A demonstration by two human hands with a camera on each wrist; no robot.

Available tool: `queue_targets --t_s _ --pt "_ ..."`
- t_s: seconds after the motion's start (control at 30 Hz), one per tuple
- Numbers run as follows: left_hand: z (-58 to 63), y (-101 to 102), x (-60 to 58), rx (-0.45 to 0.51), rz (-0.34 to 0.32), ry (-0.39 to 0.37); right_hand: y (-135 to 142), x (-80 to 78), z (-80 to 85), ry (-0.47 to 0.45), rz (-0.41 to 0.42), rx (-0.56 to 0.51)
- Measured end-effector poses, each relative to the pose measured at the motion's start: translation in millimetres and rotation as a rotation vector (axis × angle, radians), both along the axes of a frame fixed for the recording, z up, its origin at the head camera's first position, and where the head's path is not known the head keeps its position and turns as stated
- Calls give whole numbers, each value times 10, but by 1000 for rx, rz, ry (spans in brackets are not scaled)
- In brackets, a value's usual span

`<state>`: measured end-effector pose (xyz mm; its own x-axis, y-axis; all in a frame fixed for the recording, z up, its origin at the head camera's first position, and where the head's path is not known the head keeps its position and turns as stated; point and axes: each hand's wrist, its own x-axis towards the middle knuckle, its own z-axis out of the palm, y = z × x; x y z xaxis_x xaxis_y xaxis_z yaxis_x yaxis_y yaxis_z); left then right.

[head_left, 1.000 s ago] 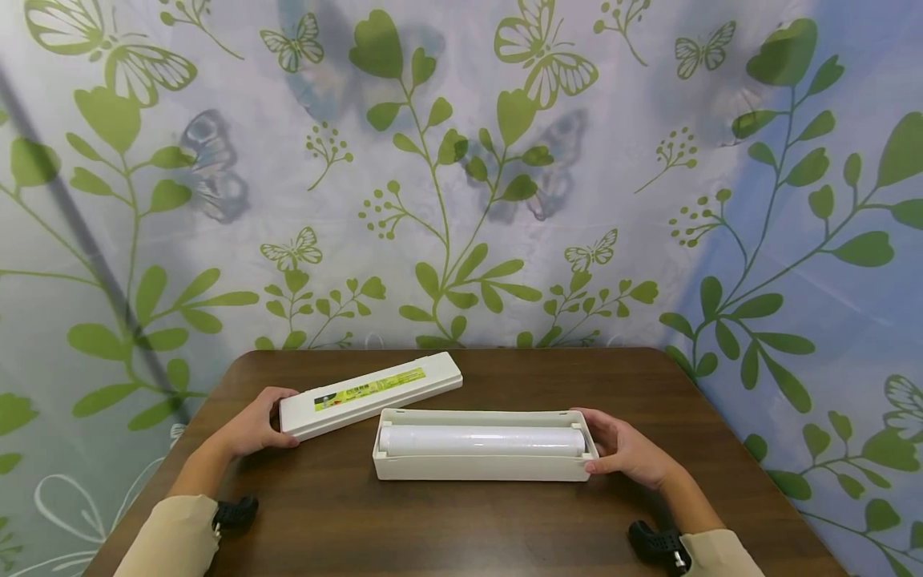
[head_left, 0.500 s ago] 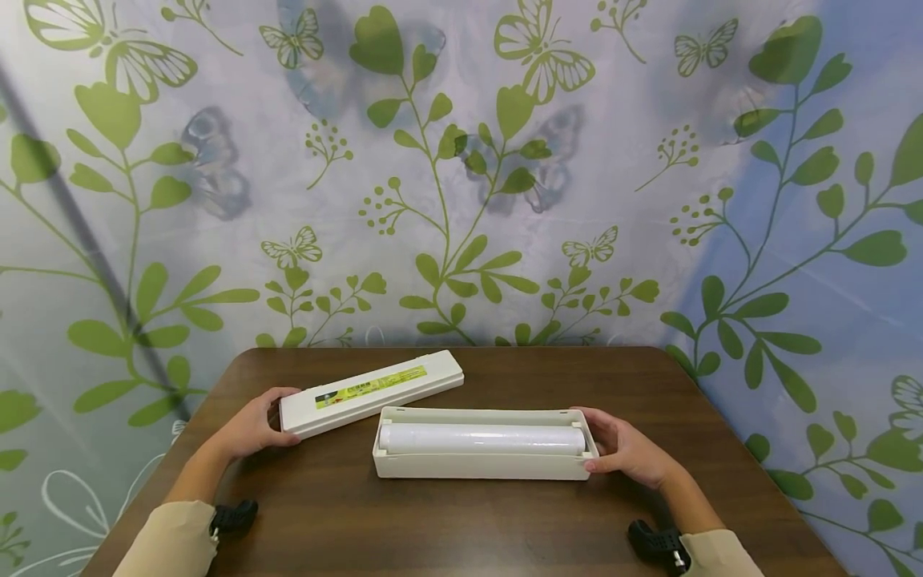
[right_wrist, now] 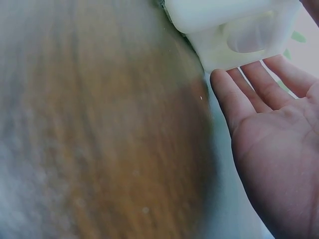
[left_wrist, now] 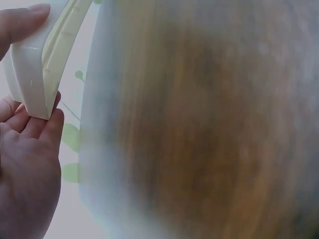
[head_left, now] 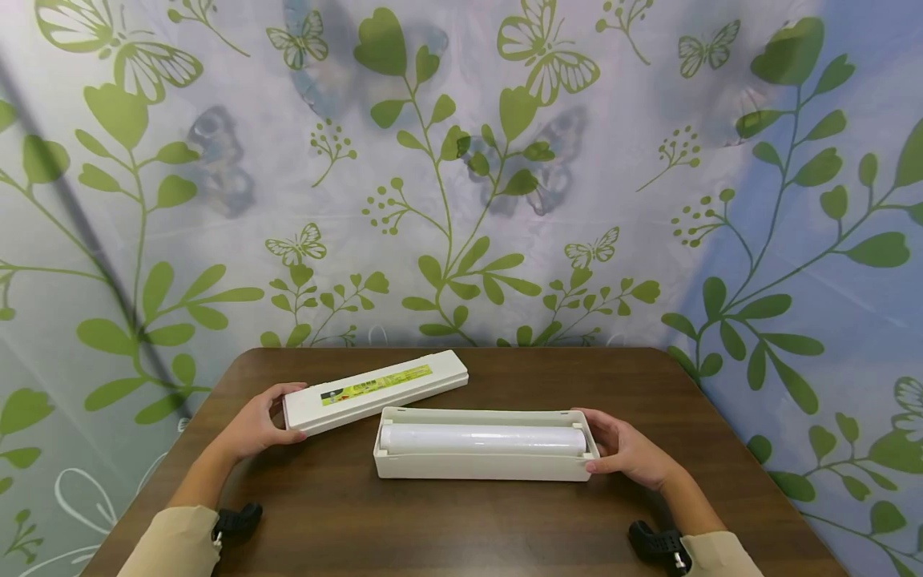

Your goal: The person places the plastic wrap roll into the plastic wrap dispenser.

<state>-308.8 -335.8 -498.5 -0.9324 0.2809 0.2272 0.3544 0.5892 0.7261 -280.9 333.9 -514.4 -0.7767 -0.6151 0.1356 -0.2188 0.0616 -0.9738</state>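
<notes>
A long white lid [head_left: 378, 390] with a yellow-green label lies slanted at the left of the table. My left hand [head_left: 254, 425] grips its near-left end, thumb on the front side and fingers round the back. In the left wrist view the lid's end [left_wrist: 30, 74] sits between thumb and fingers. Right of the lid stands the open white box [head_left: 483, 468], holding a roll of clear plastic wrap [head_left: 483, 439]. My right hand [head_left: 630, 451] holds the box's right end, thumb at the front corner and fingers behind. The right wrist view shows the fingertips at the box's end [right_wrist: 214, 50].
The brown wooden table [head_left: 461, 529] has rounded far corners. Behind it hangs a pale curtain [head_left: 461, 200] printed with green leaves and butterflies. Black wrist mounts [head_left: 238, 521] sit at both sleeves.
Hardly anything differs. The left hand and lid appear very slightly further right, while the whole view shifts a little too. The right hand and box stay in place.
</notes>
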Motion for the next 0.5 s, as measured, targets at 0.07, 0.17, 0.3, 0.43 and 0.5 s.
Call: queue_targets --t_s 0.07,0.17,0.3,0.43,0.5 --pt "8 17 10 -15 2 16 -1 4 -3 2 -2 8" --pt "14 43 25 -23 20 38 2 8 -5 5 -8 20" --pt "12 68 34 -12 27 62 5 8 -4 4 -16 35" --pt "6 83 33 18 29 63 9 5 -1 4 -27 52" --pt "2 90 33 29 37 66 10 5 3 7 -29 55"
